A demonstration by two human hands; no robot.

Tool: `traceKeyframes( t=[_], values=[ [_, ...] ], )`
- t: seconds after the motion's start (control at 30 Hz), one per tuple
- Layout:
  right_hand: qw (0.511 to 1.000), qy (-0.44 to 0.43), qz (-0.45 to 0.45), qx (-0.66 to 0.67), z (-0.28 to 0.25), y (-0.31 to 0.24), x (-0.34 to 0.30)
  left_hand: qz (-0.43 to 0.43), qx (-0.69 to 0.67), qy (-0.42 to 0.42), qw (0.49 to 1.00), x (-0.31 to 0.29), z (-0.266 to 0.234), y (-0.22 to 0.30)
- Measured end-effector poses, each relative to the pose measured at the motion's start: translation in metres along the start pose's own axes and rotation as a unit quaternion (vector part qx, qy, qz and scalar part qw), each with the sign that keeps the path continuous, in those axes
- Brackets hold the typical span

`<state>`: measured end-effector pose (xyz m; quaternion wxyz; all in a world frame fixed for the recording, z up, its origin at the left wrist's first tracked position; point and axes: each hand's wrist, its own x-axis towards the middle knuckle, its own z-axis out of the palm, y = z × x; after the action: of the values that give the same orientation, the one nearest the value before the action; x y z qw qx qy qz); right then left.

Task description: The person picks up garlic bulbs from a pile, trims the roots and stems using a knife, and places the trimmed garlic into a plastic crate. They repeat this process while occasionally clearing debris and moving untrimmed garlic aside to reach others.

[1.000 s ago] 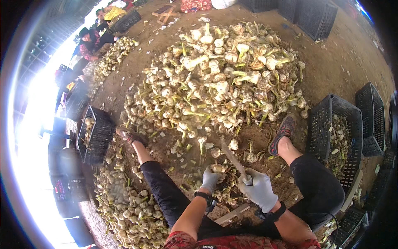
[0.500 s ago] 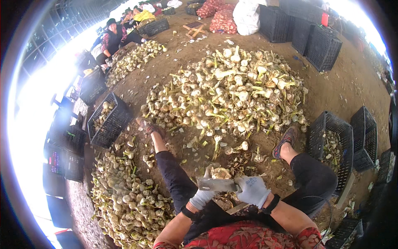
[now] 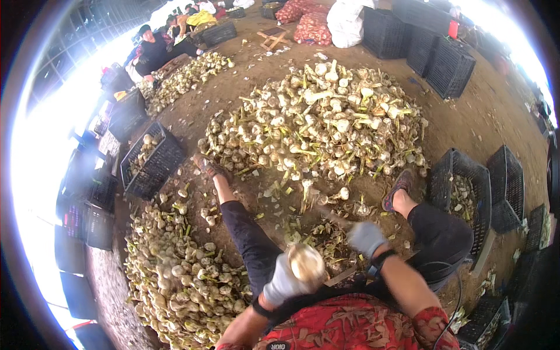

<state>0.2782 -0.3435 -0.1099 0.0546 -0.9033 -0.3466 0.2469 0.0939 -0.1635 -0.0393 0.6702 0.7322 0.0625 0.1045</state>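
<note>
My left hand (image 3: 283, 282), in a pale grey work glove, is closed around a garlic bulb (image 3: 307, 262) in front of my body. The bulb's cut, whitish face points up. Off to the right, my gloved right hand (image 3: 366, 238) grips a knife (image 3: 333, 217) whose blade is smeared by motion and points away to the upper left. Hand and knife are apart from the bulb. Cut stems and peelings (image 3: 332, 239) litter the ground between my legs. Beyond my feet lies a large heap of garlic with stalks (image 3: 326, 122).
A second garlic pile (image 3: 181, 274) lies by my left leg. Black plastic crates stand at left (image 3: 153, 160) and right (image 3: 466, 186), both partly filled. Stacked crates (image 3: 449, 67), red net sacks (image 3: 314, 28) and a small wooden stool (image 3: 273, 38) are farther back. Another person (image 3: 153, 52) sits at far left.
My hands have separated: the left has drawn nearer with the bulb, while the right has swung up and rightward with the knife. The seated person at far left has leaned back.
</note>
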Motion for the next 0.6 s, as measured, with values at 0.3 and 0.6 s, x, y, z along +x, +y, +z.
traceKeyframes(
  t=[0.3, 0.6],
  values=[
    [0.984, 0.075, -0.027, 0.161, -0.067, -0.022, -0.006, -0.076, -0.012, 0.022, 0.997, 0.013, -0.016, 0.04],
    [0.968, -0.08, -0.181, 0.155, -0.083, -0.049, -0.031, 0.019, 0.581, -0.295, 0.758, 0.02, 0.006, 0.021]
  ],
)
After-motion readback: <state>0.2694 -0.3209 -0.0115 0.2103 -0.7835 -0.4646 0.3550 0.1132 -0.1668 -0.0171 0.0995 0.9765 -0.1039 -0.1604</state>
